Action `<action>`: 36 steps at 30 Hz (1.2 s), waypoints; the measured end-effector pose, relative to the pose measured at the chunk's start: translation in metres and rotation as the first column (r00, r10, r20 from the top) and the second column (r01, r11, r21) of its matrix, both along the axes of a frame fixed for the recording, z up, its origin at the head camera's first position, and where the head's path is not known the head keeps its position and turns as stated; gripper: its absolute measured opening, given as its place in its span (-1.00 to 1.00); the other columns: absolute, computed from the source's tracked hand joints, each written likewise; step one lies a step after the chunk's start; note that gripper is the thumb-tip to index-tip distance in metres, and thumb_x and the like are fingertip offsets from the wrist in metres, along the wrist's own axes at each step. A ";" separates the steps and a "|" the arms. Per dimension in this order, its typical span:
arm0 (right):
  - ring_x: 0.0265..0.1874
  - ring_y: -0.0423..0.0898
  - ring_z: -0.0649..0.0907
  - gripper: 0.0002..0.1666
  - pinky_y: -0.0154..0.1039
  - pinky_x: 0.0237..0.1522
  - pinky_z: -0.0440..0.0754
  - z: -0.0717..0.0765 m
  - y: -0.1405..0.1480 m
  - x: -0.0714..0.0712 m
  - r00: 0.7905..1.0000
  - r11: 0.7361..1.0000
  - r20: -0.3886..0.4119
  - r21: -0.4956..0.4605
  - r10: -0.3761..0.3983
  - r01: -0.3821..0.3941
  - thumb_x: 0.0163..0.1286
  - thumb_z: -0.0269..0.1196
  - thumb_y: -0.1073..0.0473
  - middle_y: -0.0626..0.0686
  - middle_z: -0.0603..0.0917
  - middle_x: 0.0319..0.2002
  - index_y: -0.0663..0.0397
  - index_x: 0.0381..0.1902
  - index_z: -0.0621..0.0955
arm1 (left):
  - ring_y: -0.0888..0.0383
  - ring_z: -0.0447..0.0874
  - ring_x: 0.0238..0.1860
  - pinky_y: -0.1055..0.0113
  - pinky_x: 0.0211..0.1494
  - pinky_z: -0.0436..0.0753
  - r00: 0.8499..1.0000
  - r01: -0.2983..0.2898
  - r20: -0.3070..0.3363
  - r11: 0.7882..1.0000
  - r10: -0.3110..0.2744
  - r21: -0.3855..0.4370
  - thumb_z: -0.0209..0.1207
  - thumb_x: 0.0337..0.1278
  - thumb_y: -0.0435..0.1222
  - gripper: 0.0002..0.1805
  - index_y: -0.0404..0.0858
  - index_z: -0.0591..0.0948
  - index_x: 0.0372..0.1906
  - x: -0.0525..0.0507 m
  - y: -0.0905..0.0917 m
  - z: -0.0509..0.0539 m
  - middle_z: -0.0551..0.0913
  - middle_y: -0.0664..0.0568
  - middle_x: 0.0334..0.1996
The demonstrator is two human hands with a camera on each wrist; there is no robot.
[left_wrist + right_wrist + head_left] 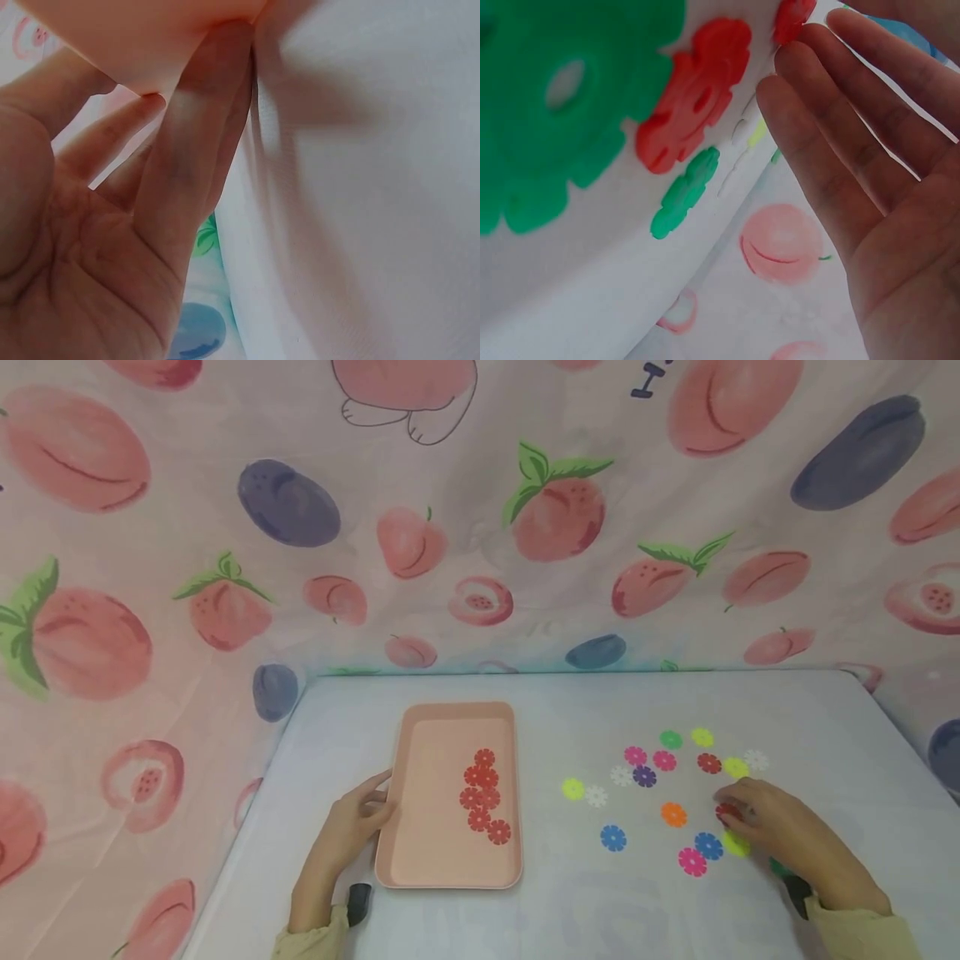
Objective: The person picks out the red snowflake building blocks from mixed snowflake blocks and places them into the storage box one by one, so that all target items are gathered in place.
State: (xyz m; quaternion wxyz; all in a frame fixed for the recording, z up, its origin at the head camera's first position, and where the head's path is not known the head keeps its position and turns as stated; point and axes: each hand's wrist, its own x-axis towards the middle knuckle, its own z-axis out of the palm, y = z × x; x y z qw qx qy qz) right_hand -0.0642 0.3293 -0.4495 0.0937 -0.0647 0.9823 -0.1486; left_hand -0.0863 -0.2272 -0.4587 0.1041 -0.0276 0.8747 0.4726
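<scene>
A pink rectangular tray (420, 827) with raised walls lies on the white tabletop (337, 718), its long sides running away from the person. Inside it are 7 red flower-shaped discs (498, 832), gathered toward the right wall in a loose column, several of them touching or overlapping.

The left hand (351, 827) rests against the outside of the tray's left wall; its fingers and thumb are fairly straight, touching the edge rather than curled round it.

The right hand (772, 827) is well apart from the tray, its fingertips down at 1 red disc (727, 812) on the right side of the tabletop. I cannot tell whether thumb and fingers pinch that disc or merely touch it.

Around this hand, outside the tray, 1 more red disc (708, 763) lies beyond the fingers, among 4 yellow discs (573, 789), 3 white discs (596, 796), 3 pink discs (664, 761), 2 blue discs (612, 837), 1 purple disc (644, 776), 1 orange disc (673, 814) and 1 green disc (671, 740). A partly hidden green disc (780, 867) shows beside the right wrist. Behind everything hangs a fruit-printed cloth (465, 543).
</scene>
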 end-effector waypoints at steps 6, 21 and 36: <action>-0.29 -0.06 0.57 -0.64 0.15 -0.06 0.67 -0.003 -0.001 0.000 1.000 1.000 -0.022 -0.006 0.001 -0.001 0.19 0.46 0.11 -0.02 0.64 -0.27 0.16 -0.10 0.69 | -0.08 0.72 -0.01 0.23 -0.17 0.75 1.000 -0.005 0.014 1.000 0.005 0.014 0.24 0.32 -0.25 -0.37 -0.17 0.37 0.45 0.001 -0.001 0.001 0.63 -0.23 0.06; -0.30 -0.06 0.56 -0.59 0.11 -0.10 0.68 -0.006 -0.001 0.000 1.000 1.000 -0.016 -0.006 -0.019 0.019 0.12 0.50 0.11 -0.04 0.61 -0.32 0.17 -0.10 0.69 | -0.10 0.71 0.01 0.24 -0.15 0.74 1.000 -0.006 0.000 1.000 0.006 -0.016 0.23 0.32 -0.25 -0.38 -0.16 0.38 0.44 0.000 0.000 0.000 0.64 -0.22 0.04; -0.15 0.14 0.68 -0.61 0.15 -0.08 0.68 -0.002 -0.001 0.003 0.997 0.995 0.021 -0.071 -0.074 0.075 0.24 0.40 0.19 0.16 0.72 -0.16 0.30 -0.03 0.66 | -0.08 0.71 -0.01 0.24 -0.16 0.75 1.000 -0.012 0.014 1.000 0.012 0.013 0.23 0.32 -0.26 -0.38 -0.15 0.37 0.45 0.001 0.000 0.000 0.64 -0.22 0.05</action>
